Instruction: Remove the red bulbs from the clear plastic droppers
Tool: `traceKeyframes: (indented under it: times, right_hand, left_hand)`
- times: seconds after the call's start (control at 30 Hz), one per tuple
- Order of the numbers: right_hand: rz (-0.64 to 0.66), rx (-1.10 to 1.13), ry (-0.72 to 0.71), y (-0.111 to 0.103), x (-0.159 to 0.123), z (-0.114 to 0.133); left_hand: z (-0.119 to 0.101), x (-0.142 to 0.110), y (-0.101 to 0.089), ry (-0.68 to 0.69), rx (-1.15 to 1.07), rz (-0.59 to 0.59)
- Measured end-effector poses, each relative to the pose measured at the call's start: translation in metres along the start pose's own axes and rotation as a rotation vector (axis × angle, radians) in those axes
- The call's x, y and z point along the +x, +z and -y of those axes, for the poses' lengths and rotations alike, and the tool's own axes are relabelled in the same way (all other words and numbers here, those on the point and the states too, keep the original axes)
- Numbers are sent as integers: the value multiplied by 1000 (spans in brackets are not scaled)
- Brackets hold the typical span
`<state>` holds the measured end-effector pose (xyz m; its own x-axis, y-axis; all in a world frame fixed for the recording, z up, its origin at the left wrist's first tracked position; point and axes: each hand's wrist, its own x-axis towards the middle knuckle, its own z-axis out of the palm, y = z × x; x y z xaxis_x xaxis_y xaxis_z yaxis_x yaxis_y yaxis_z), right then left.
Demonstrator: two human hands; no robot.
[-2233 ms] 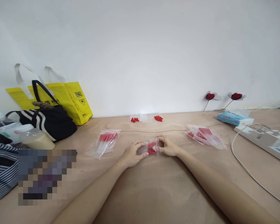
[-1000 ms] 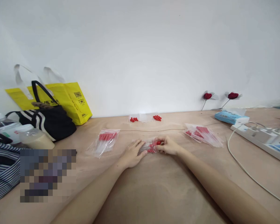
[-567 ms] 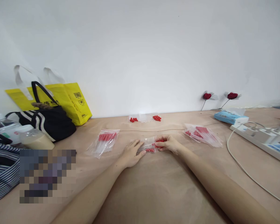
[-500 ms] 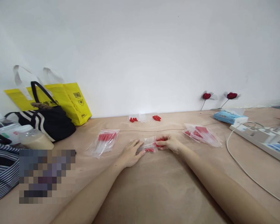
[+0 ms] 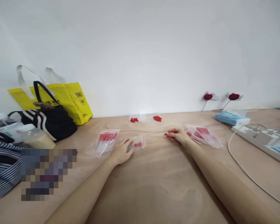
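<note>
My left hand [image 5: 123,152] holds a small clear zip bag [image 5: 141,140] down on the table, its thumb and fingers over the bag's left part. One red-ended piece [image 5: 138,144] shows inside the bag. To the right, my right hand [image 5: 180,136] is closed round several thin clear sticks with red ends [image 5: 170,135]; their clear shafts point left towards the bag's edge. Just left of my left hand lies a zip bag of red-ended sticks [image 5: 105,141]. Another such bag [image 5: 206,137] is beside my right wrist.
Near the wall, a flat clear bag [image 5: 144,118] lies between red pieces [image 5: 157,118] at either side. Yellow and black bags and a bottle [image 5: 38,137] stand at left. A blue tissue pack [image 5: 231,118], a power strip [image 5: 259,140] and its cable are at right.
My right hand has moved right, drawing the red-ended sticks out of the small bag. My left hand has shifted slightly left with the bag.
</note>
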<state>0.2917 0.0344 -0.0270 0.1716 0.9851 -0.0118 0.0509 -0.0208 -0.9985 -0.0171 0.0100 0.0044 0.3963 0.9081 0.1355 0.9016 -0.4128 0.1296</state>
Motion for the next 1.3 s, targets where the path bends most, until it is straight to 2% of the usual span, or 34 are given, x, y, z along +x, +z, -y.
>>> traceKeyframes:
  times: [0.2, 0.43, 0.57, 0.77, 0.9, 1.03, 1.3]
  right_hand:
    - [33, -168, -174, 9, 6, -3]
    - [-241, -421, -311, 12, -11, -5]
    - [-306, -544, -344, 18, -24, -2]
    - [-349, -721, -348, 27, -38, 3]
    - [-348, -880, -253, 32, -47, 10]
    - [-363, -918, -141, 34, -52, 18]
    - [-288, -873, -161, 23, -52, 22]
  left_hand:
    - [-1, -3, 4, 37, 4, -54]
    - [-1, -1, 3, 25, 0, -42]
    - [-1, 1, 2, 40, -2, -38]
    - [-2, 0, 2, 20, -12, -25]
    - [-1, 1, 2, 34, -23, -41]
    - [0, 1, 4, 25, -33, -37]
    - [1, 1, 4, 36, -42, -39]
